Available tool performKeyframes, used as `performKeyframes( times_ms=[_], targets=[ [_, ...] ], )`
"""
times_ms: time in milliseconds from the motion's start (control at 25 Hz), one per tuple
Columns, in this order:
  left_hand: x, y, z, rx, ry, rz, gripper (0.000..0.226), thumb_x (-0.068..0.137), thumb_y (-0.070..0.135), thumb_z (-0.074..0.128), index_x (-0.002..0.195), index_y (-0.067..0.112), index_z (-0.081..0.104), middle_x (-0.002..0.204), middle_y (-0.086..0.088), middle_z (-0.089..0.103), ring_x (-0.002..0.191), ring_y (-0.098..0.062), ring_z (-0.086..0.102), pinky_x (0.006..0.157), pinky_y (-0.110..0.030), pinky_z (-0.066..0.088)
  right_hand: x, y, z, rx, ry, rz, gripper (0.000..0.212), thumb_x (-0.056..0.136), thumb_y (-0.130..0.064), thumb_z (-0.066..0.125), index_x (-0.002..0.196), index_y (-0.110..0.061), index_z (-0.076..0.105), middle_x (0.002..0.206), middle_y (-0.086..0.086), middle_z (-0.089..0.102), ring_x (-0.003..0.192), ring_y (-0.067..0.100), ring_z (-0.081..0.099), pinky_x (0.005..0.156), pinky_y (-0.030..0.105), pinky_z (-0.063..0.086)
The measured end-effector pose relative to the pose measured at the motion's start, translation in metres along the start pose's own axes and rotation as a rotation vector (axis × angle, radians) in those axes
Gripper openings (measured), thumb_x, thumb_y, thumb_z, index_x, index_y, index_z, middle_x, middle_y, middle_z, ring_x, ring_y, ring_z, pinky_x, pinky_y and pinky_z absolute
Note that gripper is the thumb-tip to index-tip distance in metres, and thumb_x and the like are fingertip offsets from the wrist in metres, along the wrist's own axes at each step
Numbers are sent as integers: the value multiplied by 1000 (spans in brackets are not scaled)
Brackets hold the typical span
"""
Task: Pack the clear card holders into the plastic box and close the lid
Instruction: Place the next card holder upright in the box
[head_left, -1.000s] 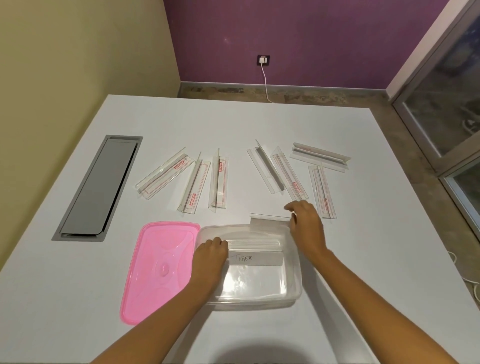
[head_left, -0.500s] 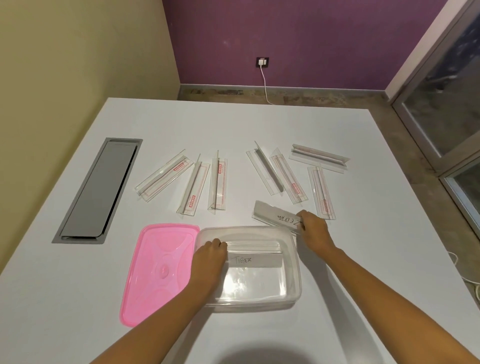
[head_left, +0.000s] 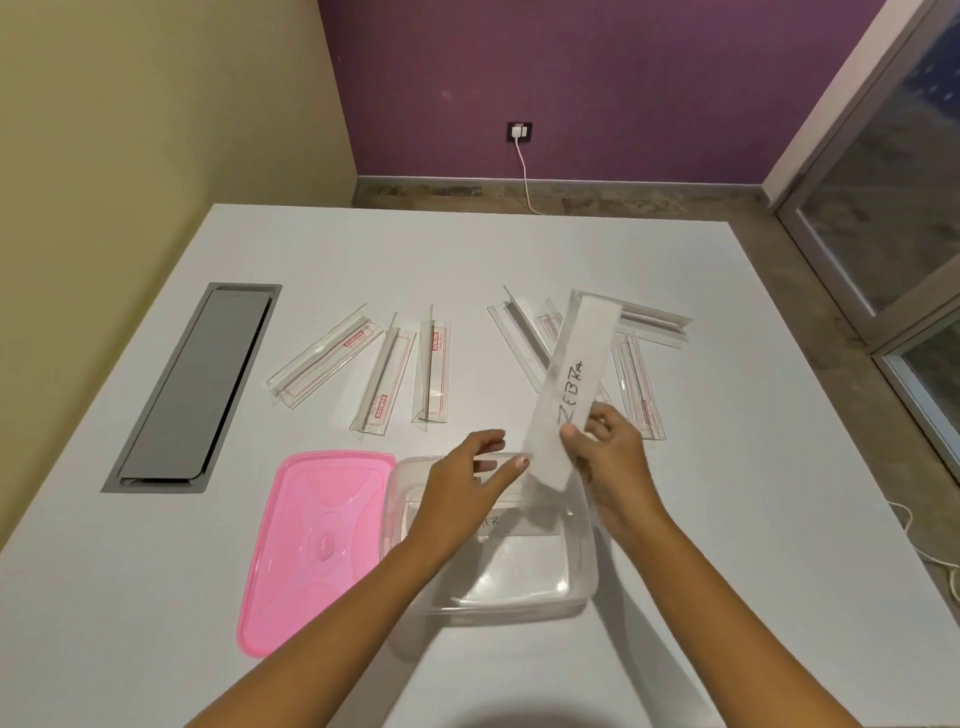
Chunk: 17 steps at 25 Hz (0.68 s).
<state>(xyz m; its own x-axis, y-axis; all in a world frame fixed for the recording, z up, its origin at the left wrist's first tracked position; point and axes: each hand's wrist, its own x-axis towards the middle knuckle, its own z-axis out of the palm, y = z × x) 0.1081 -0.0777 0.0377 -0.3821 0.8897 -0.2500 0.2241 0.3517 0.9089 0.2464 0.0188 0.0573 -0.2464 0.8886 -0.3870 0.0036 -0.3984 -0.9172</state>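
The clear plastic box (head_left: 582, 587) sits open on the white table, with one card holder lying inside it, mostly hidden by my left hand. Above the box's far edge, my right hand (head_left: 613, 457) grips a card holder with a white "ZEBRA" card (head_left: 569, 384), held tilted up and away. My left hand (head_left: 462, 483) hovers over the box with fingers spread, one fingertip near the held holder's lower end. The pink lid (head_left: 311, 545) lies flat left of the box. Several clear card holders lie beyond: three on the left (head_left: 382, 374) and more on the right (head_left: 639, 384).
A grey recessed panel (head_left: 192, 389) is set into the table at the left. The table's far edge meets a purple wall with a socket and white cable (head_left: 522, 156). A glass door stands at the right.
My right hand has lifted the "ZEBRA" card holder off the table and swung it upright over the box. My left hand has let go of the box's rim and opened toward it.
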Motion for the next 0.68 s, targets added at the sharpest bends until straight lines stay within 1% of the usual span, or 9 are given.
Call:
performKeyframes(
  times_ms=[80, 120, 200, 280, 360, 440, 520, 600, 680],
  targets=[
    [2, 3, -2, 3, -95, 2, 56, 77, 43, 73, 127, 31, 51, 123, 16, 58, 103, -1, 57, 79, -6, 43, -12, 8, 11, 149, -78, 90, 28, 86, 6, 61, 113, 1, 58, 108, 17, 70, 94, 31, 69, 80, 38, 59],
    [2, 2, -5, 34, -129, 12, 62, 74, 41, 76, 129, 33, 48, 121, 17, 56, 105, 1, 54, 78, -4, 39, -17, 13, 15, 171, -110, 113, 29, 84, 6, 63, 112, 2, 60, 107, 18, 72, 94, 32, 70, 79, 38, 60],
    [0, -2, -12, 92, -152, 8, 71, 70, 37, 81, 131, 35, 45, 120, 13, 57, 101, 3, 55, 76, -3, 38, -24, 22, 18, 154, -173, 134, 31, 81, 6, 66, 111, -1, 63, 105, 18, 73, 96, 33, 71, 78, 36, 61],
    [-3, -6, -18, 131, -132, 2, 72, 67, 32, 83, 129, 36, 47, 117, 10, 62, 89, 3, 61, 70, -5, 43, -28, 29, 17, 88, -251, 157, 34, 80, 5, 68, 112, -3, 63, 103, 17, 74, 95, 34, 71, 76, 35, 61],
    [-7, -10, -24, 223, -112, 45, 72, 65, 29, 84, 128, 36, 49, 114, 8, 65, 86, -4, 65, 71, -12, 47, -27, 29, 13, -18, -301, 160, 34, 79, 2, 71, 112, -6, 64, 103, 15, 74, 96, 32, 71, 80, 36, 60],
    [-10, -16, -31, 393, -109, 138, 74, 67, 28, 82, 132, 34, 47, 116, 5, 64, 97, -13, 61, 77, -21, 44, -21, 23, 7, -79, -264, 134, 39, 75, -5, 77, 111, -12, 62, 107, 14, 73, 98, 30, 70, 88, 41, 57],
    [-11, -22, -41, 582, -125, 207, 76, 73, 29, 78, 139, 29, 41, 123, 1, 59, 107, -17, 55, 79, -25, 40, -12, 10, -1, -59, -165, 92, 48, 71, -8, 80, 113, -21, 58, 109, 10, 70, 97, 25, 70, 88, 42, 58],
    [-9, -26, -49, 742, -143, 236, 78, 78, 29, 74, 144, 26, 33, 128, -1, 54, 109, -20, 55, 81, -28, 44, -5, 0, -11, -84, -108, -22, 54, 70, -5, 81, 112, -30, 56, 105, 2, 68, 89, 16, 71, 79, 34, 60],
    [-4, -29, -52, 853, -152, 255, 77, 82, 24, 71, 146, 25, 28, 133, -1, 50, 108, -24, 57, 81, -32, 50, 0, -5, -19, -312, -120, -167, 52, 70, -3, 80, 106, -34, 59, 98, -5, 69, 82, 10, 70, 73, 22, 57]
  ],
)
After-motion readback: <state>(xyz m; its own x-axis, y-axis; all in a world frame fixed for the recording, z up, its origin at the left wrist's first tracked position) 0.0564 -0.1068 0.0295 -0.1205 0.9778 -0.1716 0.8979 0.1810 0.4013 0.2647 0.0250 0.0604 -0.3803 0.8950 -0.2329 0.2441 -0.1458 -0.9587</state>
